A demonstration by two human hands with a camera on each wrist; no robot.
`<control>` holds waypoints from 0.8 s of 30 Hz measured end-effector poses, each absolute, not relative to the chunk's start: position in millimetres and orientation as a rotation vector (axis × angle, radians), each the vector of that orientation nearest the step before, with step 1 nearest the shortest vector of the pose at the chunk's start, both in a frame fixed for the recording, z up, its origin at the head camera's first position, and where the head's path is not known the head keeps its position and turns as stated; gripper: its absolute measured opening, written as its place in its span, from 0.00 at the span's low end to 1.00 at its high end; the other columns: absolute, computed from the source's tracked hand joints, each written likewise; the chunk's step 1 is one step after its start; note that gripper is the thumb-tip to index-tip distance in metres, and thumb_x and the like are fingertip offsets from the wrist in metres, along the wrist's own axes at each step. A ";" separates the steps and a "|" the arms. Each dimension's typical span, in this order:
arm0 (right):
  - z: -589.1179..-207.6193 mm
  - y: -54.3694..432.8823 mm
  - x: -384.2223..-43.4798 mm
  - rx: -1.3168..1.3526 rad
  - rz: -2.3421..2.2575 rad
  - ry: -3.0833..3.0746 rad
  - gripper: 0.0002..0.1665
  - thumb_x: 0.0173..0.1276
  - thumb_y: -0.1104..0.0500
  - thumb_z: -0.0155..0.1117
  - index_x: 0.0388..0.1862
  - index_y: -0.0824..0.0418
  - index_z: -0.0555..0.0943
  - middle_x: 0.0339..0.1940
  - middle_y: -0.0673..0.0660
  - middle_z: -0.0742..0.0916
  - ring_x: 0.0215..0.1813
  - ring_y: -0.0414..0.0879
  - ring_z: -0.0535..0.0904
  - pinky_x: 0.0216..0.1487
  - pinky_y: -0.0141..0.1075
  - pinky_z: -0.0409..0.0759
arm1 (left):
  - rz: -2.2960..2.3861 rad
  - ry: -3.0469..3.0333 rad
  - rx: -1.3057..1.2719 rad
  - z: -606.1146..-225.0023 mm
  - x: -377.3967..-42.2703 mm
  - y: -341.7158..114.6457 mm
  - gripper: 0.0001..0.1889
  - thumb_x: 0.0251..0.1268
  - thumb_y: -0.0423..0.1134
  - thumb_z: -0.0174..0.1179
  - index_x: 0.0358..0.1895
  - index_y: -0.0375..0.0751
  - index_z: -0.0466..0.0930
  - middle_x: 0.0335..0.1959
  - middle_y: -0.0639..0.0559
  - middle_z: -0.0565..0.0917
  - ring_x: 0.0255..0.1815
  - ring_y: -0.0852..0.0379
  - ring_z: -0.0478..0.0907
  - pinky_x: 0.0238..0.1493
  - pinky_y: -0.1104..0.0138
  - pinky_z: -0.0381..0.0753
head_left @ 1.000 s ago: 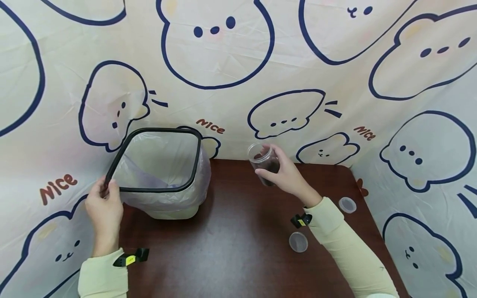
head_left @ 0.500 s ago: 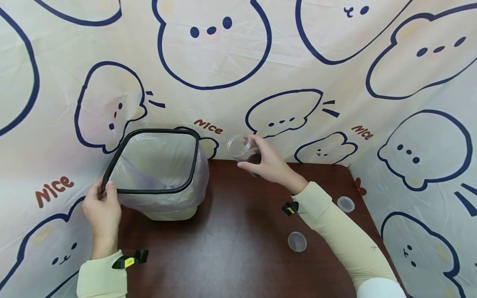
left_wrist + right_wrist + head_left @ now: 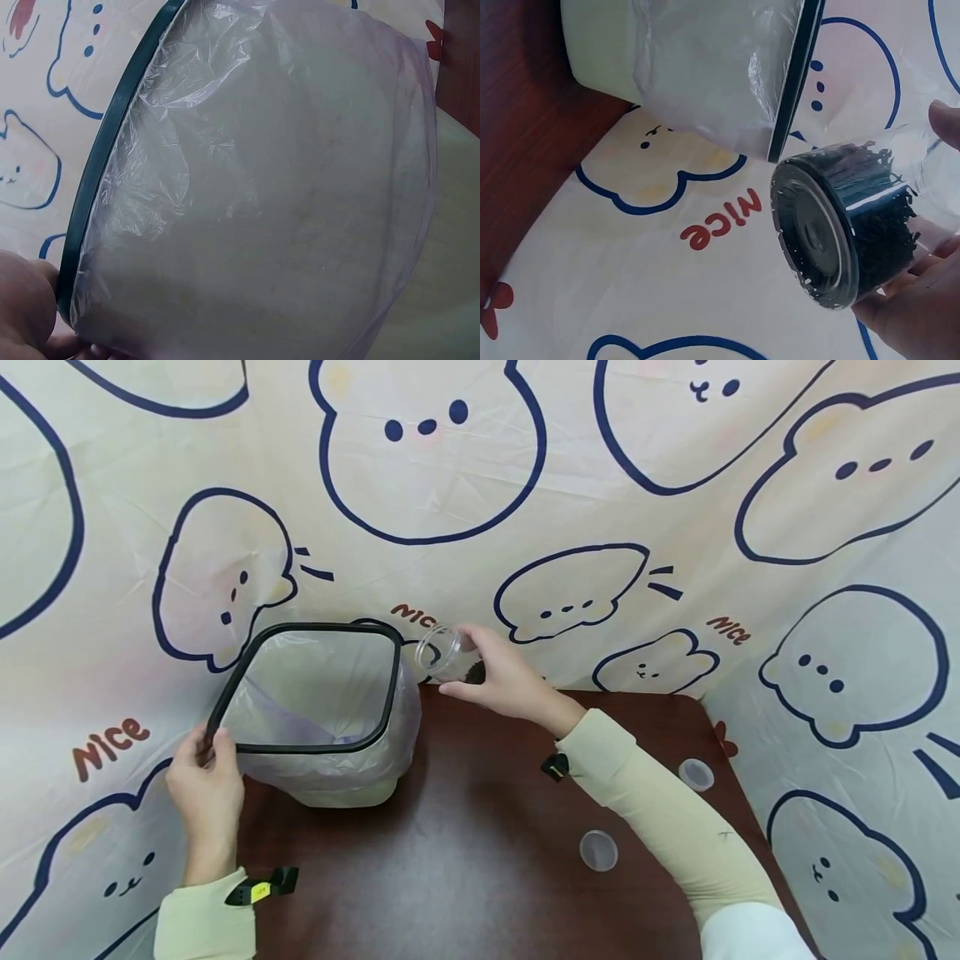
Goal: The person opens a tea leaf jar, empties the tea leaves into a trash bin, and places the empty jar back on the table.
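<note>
My left hand [image 3: 205, 802] grips the black rim of a pale green trash bin [image 3: 348, 793] at its near left corner. A thin translucent bag [image 3: 247, 172] lines the bin and folds down over its outside. In my right hand [image 3: 510, 681] is a clear plastic jar [image 3: 444, 653], tilted with its open mouth toward the bin. Dark, thin, twisted bits like loose tea leaves [image 3: 874, 202] lie in the jar's bottom part, seen in the right wrist view. The jar is just right of the bin's rim [image 3: 396, 685] in the head view.
Two round translucent lids, a nearer lid [image 3: 598, 850] and a farther lid [image 3: 696, 774], lie on the right of the dark brown table [image 3: 450, 860]. A cartoon-printed cloth [image 3: 427, 485] hangs behind and beside the table.
My right hand has carried the jar leftward to the bin, tipping its mouth further over to the left. My left hand stays on the bin's rim.
</note>
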State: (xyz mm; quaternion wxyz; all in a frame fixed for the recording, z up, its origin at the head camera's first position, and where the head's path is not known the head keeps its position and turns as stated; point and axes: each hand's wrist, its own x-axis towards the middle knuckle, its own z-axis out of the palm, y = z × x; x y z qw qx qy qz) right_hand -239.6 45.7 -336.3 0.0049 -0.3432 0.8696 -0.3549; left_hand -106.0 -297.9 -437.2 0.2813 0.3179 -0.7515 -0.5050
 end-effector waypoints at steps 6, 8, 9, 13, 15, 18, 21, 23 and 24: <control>-326.7 27.7 -240.6 -1.130 -0.975 2.730 0.48 0.63 0.50 0.77 0.75 0.65 0.65 0.65 0.59 0.78 0.65 0.49 0.73 0.67 0.42 0.72 | -1.366 -2.013 0.856 -436.0 -106.0 -297.1 0.25 0.80 0.50 0.49 0.71 0.42 0.74 0.60 0.40 0.78 0.52 0.58 0.74 0.63 0.65 0.76; -323.7 21.0 -241.3 -1.156 -0.924 2.722 0.47 0.64 0.49 0.76 0.75 0.65 0.65 0.64 0.59 0.78 0.64 0.50 0.73 0.66 0.41 0.72 | -1.369 -2.013 0.859 -435.8 -105.8 -297.2 0.25 0.80 0.50 0.49 0.71 0.42 0.74 0.60 0.40 0.78 0.52 0.58 0.74 0.63 0.65 0.76; -322.1 17.7 -241.6 -1.168 -0.895 2.720 0.46 0.64 0.49 0.76 0.74 0.65 0.66 0.63 0.59 0.78 0.63 0.50 0.73 0.65 0.40 0.72 | -1.374 -2.015 0.864 -435.5 -105.6 -297.4 0.25 0.80 0.50 0.49 0.72 0.43 0.73 0.60 0.40 0.78 0.52 0.59 0.74 0.63 0.65 0.76; -317.4 4.7 -242.8 -1.209 -0.791 2.721 0.46 0.64 0.47 0.76 0.73 0.64 0.67 0.63 0.58 0.79 0.64 0.50 0.74 0.65 0.38 0.72 | -1.408 -2.019 0.877 -434.7 -104.3 -298.4 0.26 0.80 0.52 0.49 0.73 0.46 0.72 0.62 0.41 0.78 0.53 0.59 0.74 0.64 0.64 0.75; -316.9 -1.2 -242.3 -1.217 -0.732 2.731 0.47 0.64 0.45 0.75 0.74 0.63 0.66 0.66 0.57 0.78 0.65 0.48 0.73 0.66 0.37 0.71 | -1.421 -2.016 0.882 -434.9 -103.5 -298.6 0.26 0.80 0.52 0.49 0.73 0.46 0.72 0.63 0.41 0.77 0.54 0.58 0.74 0.64 0.63 0.75; -318.0 -9.5 -240.5 -1.234 -0.664 2.739 0.47 0.65 0.45 0.75 0.75 0.62 0.65 0.68 0.57 0.77 0.67 0.47 0.73 0.68 0.38 0.71 | -1.421 -2.014 0.882 -435.4 -102.5 -298.3 0.26 0.80 0.51 0.49 0.73 0.46 0.72 0.63 0.40 0.77 0.55 0.57 0.74 0.65 0.63 0.74; -319.1 -17.2 -238.4 -1.264 -0.590 2.759 0.49 0.64 0.45 0.75 0.76 0.62 0.65 0.71 0.58 0.75 0.70 0.48 0.71 0.69 0.40 0.70 | -1.402 -2.020 0.870 -435.5 -102.5 -297.6 0.26 0.80 0.51 0.49 0.73 0.44 0.72 0.63 0.40 0.78 0.54 0.57 0.75 0.64 0.64 0.75; -320.2 -22.6 -237.2 -1.284 -0.524 2.784 0.49 0.64 0.44 0.75 0.77 0.62 0.65 0.72 0.59 0.74 0.71 0.50 0.70 0.69 0.41 0.70 | -1.391 -2.019 0.861 -436.0 -102.3 -297.5 0.26 0.80 0.51 0.49 0.72 0.43 0.73 0.62 0.39 0.78 0.54 0.58 0.75 0.63 0.64 0.76; -320.6 -25.4 -236.9 -1.294 -0.475 2.801 0.50 0.64 0.44 0.75 0.77 0.62 0.64 0.72 0.59 0.74 0.71 0.50 0.70 0.70 0.41 0.70 | -1.389 -2.016 0.858 -436.3 -102.2 -297.5 0.26 0.80 0.51 0.49 0.72 0.43 0.73 0.62 0.39 0.78 0.53 0.58 0.75 0.63 0.65 0.76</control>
